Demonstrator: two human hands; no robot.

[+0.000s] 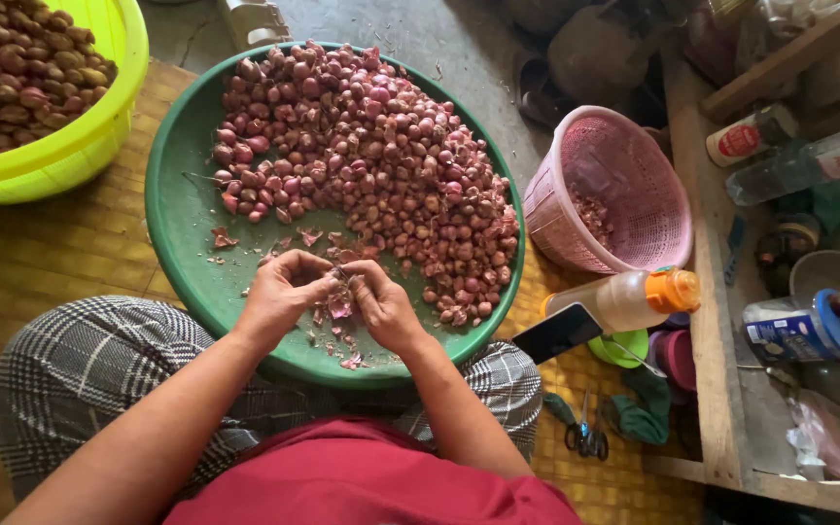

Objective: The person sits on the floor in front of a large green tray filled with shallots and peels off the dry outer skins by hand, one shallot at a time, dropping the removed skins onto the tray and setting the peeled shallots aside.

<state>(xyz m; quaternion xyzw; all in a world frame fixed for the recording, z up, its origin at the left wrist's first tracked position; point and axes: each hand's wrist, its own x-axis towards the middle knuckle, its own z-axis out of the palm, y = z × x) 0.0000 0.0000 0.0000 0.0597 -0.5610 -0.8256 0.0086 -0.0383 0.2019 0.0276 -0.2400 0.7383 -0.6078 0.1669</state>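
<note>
The shallot [340, 282] between the left hand [279, 292] and right hand [381, 306] is mostly hidden by fingers; the yellow basin [80, 136] is cut off at the top-left edge; the pink basket [556, 209] holds bits too small to tell

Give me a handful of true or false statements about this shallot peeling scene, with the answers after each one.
1. Both hands, left hand and right hand, meet over the green basin. True.
2. The pink basket is filled to the brim. False: only a few bits lie at its bottom.
3. The yellow-green tub holds shallots. True.
4. The scissors lie inside the green basin. False: they lie on the mat to the person's right.
5. The shallot pile covers the whole basin. False: the left and near parts show bare green with loose skins.
</note>
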